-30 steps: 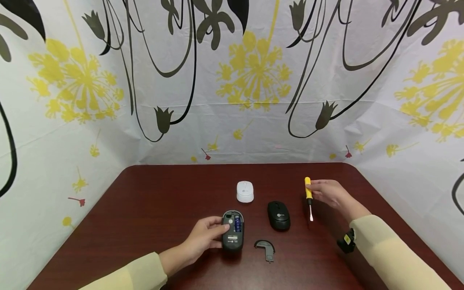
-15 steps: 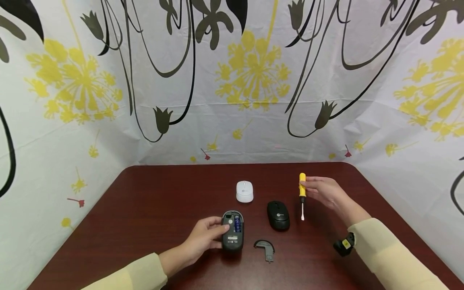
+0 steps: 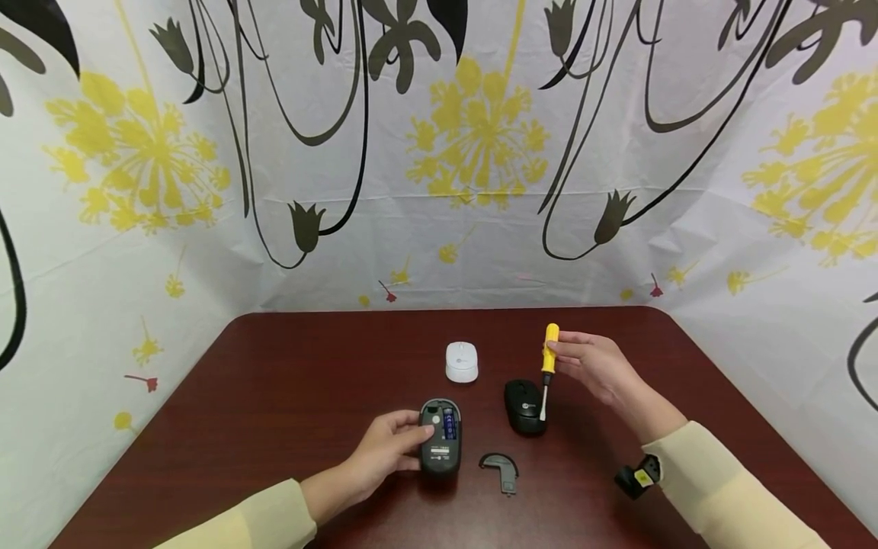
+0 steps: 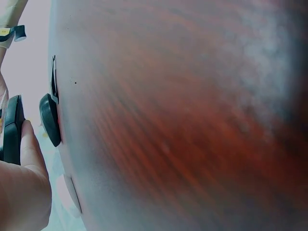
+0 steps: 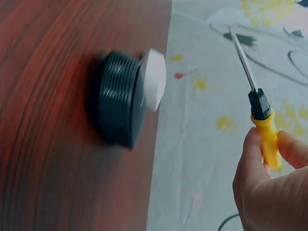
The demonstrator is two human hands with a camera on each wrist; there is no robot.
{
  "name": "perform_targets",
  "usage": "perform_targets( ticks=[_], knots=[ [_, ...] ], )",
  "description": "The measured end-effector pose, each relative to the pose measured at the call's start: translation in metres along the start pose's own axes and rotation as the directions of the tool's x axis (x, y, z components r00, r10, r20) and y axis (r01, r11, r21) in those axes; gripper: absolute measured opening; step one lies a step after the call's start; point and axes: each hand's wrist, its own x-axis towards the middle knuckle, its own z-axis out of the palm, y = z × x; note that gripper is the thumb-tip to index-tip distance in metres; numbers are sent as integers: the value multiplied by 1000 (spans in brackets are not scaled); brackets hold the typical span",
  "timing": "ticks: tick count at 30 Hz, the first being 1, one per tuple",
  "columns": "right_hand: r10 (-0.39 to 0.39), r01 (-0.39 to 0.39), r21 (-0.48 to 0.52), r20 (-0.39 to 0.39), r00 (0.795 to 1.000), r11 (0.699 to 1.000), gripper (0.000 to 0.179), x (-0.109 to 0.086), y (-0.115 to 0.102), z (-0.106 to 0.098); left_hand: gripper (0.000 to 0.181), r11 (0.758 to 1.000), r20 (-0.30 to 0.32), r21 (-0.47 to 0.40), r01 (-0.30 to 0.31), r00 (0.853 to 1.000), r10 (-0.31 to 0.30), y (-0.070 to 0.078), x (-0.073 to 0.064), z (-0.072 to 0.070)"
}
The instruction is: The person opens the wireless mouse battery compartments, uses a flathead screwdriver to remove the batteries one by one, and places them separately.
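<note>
My left hand (image 3: 386,451) grips a dark computer mouse (image 3: 440,456), underside facing up. Its battery bay lies uncovered, with a blue battery (image 3: 449,424) inside. Between thumb and fingertips my right hand (image 3: 595,364) pinches the yellow handle of a flathead screwdriver (image 3: 551,349); the shaft points down. In the head view the blade overlaps the right edge of a black mouse (image 3: 524,407) on the table. A grey battery cover (image 3: 501,473) lies to the right of the held mouse. In the right wrist view the screwdriver (image 5: 260,103) is held clear of the tabletop.
A white mouse (image 3: 462,362) sits farther back on the dark red wooden table (image 3: 329,358). Behind and at the sides hangs a white curtain (image 3: 425,252) with a flower print. A black wrist camera (image 3: 638,478) is strapped at the right sleeve.
The right hand has moved left with the screwdriver, from right of the black mouse to over its right edge, and the screwdriver has tilted slightly. The left hand and its mouse stay put.
</note>
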Motion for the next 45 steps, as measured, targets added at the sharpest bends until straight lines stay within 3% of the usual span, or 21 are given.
perform_targets(
  ticks=[10, 18, 24, 29, 35, 45],
  knots=[
    [-59, 57, 75, 16, 998, 996, 50, -14, -5, 32, 44, 1000, 7, 3, 4, 1000, -4, 0, -1, 2],
    [-134, 134, 4, 6, 991, 991, 51, -23, -6, 61, 44, 1000, 17, 0, 8, 1000, -8, 1, -2, 3],
    [-211, 210, -5, -26, 977, 978, 43, -25, -4, 77, 43, 1000, 28, -5, 8, 1000, -8, -1, -1, 4],
    [-330, 328, -75, -17, 944, 942, 36, -27, 0, 87, 43, 1000, 37, -8, 8, 999, -8, -2, -2, 4],
    [-472, 472, -120, 35, 881, 873, 27, -32, 6, 97, 44, 1000, 40, -6, 19, 999, -19, -2, -1, 4],
    [-583, 589, -175, 87, 808, 789, 23, -31, 14, 105, 45, 1000, 44, -2, 29, 999, -29, -1, -2, 4]
  ],
)
